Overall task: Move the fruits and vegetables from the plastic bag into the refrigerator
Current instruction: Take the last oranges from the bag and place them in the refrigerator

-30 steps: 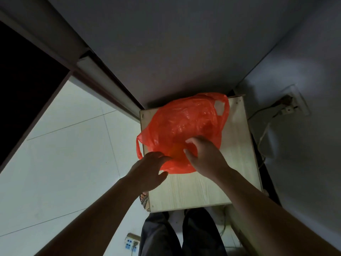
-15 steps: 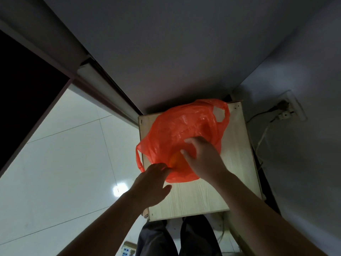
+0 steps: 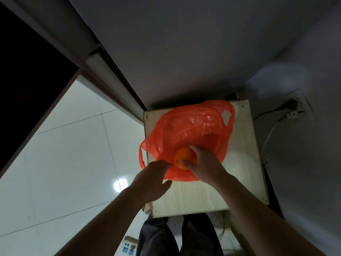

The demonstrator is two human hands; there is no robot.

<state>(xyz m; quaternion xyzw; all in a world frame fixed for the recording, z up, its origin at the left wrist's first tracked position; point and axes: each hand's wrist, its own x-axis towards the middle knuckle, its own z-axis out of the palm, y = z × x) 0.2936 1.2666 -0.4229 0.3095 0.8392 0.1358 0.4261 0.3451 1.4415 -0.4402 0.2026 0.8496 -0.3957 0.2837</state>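
Up comes one orange (image 3: pixel 182 157) from the one bag (image 3: pixel 193 126) on the table (image 3: pixel 239 172), right hand (image 3: pixel 205 164) curled round it. Left hand (image 3: pixel 151 182) touches the bag's edge; I cannot tell its grip. Bag's inside is hidden.

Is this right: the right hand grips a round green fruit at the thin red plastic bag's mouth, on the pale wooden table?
The head view shows the round fruit is orange, not green. The right hand grips it at the mouth of the red plastic bag on the wooden table.
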